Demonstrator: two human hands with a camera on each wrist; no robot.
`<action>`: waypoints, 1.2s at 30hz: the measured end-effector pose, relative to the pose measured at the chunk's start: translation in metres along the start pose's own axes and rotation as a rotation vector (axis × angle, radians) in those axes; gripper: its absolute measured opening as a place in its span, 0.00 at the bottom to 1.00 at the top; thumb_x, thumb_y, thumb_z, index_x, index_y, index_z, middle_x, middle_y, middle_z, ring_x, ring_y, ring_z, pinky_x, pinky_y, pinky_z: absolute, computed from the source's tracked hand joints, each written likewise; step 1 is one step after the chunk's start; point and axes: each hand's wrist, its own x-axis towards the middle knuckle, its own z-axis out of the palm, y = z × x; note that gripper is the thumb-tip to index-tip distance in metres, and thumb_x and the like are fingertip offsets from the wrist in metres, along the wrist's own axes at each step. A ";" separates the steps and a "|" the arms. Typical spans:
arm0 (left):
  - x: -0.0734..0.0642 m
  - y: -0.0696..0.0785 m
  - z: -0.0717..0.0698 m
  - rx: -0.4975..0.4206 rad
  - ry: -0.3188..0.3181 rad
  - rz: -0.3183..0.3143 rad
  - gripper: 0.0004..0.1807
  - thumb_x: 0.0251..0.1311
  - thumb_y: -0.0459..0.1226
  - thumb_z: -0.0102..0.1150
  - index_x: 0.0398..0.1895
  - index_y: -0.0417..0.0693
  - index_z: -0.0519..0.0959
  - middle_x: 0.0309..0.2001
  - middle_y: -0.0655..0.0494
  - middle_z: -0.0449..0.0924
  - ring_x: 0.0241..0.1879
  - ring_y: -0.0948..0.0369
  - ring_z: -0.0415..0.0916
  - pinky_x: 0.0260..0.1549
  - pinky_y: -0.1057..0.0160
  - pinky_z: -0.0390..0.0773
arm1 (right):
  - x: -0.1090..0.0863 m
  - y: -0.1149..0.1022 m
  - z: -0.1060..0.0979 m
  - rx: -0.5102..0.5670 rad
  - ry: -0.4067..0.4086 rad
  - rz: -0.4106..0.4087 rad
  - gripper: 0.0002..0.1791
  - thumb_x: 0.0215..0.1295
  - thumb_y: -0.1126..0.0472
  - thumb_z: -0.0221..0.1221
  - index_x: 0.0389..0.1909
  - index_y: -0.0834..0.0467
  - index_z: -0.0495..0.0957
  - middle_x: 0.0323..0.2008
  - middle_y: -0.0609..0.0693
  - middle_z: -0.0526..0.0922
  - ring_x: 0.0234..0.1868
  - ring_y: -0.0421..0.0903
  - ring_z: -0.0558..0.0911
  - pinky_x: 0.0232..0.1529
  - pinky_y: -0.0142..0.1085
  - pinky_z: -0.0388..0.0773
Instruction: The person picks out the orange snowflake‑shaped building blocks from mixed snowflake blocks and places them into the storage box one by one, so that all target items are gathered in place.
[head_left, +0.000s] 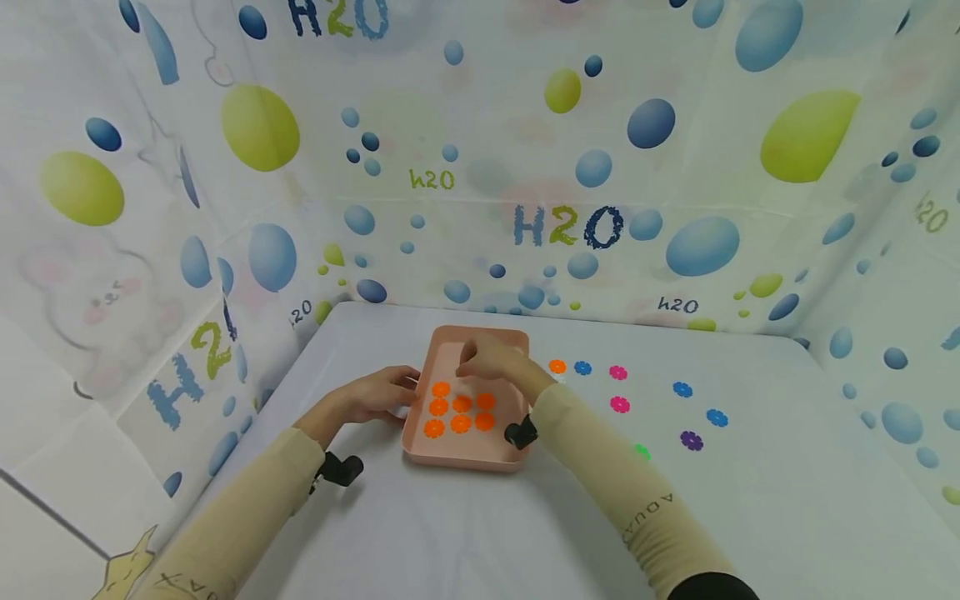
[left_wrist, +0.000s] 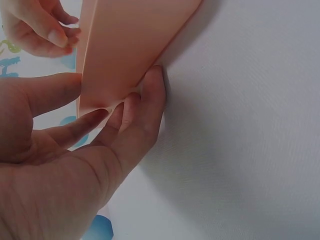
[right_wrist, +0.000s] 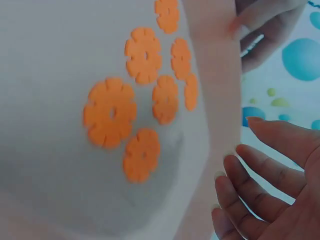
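A pink rectangular tray (head_left: 465, 458) lies on the table with several orange notched discs (head_left: 461, 423) in its near half. My left hand (head_left: 378, 393) grips the tray's left side; in the left wrist view its thumb meets the wall and its fingers curl at the bottom edge. Over the far part of the tray is my right hand (head_left: 491, 360). The right wrist view shows that hand's fingers (right_wrist: 250, 192) loosely bent, with nothing visible between them, beside the orange discs (right_wrist: 111, 112).
Right of the tray lie an orange disc (head_left: 557, 366), blue discs (head_left: 682, 389), pink discs (head_left: 618, 372), a purple disc (head_left: 692, 440) and a green disc (head_left: 641, 451), partly hidden by the right sleeve. A patterned curtain (head_left: 480, 250) surrounds the white table (head_left: 810, 500).
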 end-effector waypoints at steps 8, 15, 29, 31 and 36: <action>0.000 0.001 0.002 0.010 0.009 0.001 0.30 0.73 0.33 0.52 0.75 0.36 0.59 0.74 0.34 0.58 0.62 0.44 0.71 0.56 0.44 0.81 | -0.027 0.012 -0.024 -0.067 0.056 -0.064 0.07 0.67 0.56 0.67 0.37 0.56 0.84 0.35 0.48 0.83 0.39 0.47 0.78 0.41 0.36 0.79; -0.001 0.000 0.001 0.011 0.003 0.002 0.29 0.73 0.33 0.52 0.74 0.36 0.61 0.74 0.34 0.58 0.61 0.44 0.71 0.55 0.44 0.81 | -0.052 0.035 -0.040 -0.050 0.082 -0.070 0.11 0.68 0.56 0.66 0.46 0.58 0.83 0.40 0.49 0.84 0.42 0.48 0.80 0.44 0.37 0.81; -0.002 0.000 0.003 0.007 0.006 0.004 0.30 0.74 0.33 0.51 0.75 0.36 0.58 0.74 0.33 0.56 0.62 0.44 0.70 0.56 0.43 0.80 | -0.078 0.101 -0.069 -0.045 0.186 -0.036 0.19 0.69 0.58 0.64 0.56 0.65 0.80 0.47 0.55 0.83 0.49 0.53 0.80 0.47 0.41 0.83; -0.002 0.000 0.003 0.008 0.007 0.004 0.30 0.74 0.33 0.51 0.75 0.36 0.58 0.74 0.33 0.56 0.62 0.44 0.70 0.56 0.43 0.80 | -0.077 0.111 -0.072 -0.036 0.202 -0.023 0.19 0.70 0.59 0.63 0.56 0.66 0.79 0.48 0.57 0.83 0.50 0.55 0.80 0.48 0.42 0.84; -0.002 -0.001 0.002 0.012 0.011 0.006 0.30 0.74 0.33 0.51 0.75 0.36 0.59 0.74 0.33 0.57 0.62 0.44 0.71 0.56 0.44 0.81 | -0.067 0.135 -0.075 -0.025 0.232 0.020 0.19 0.71 0.61 0.62 0.56 0.68 0.78 0.50 0.60 0.82 0.52 0.57 0.80 0.49 0.45 0.84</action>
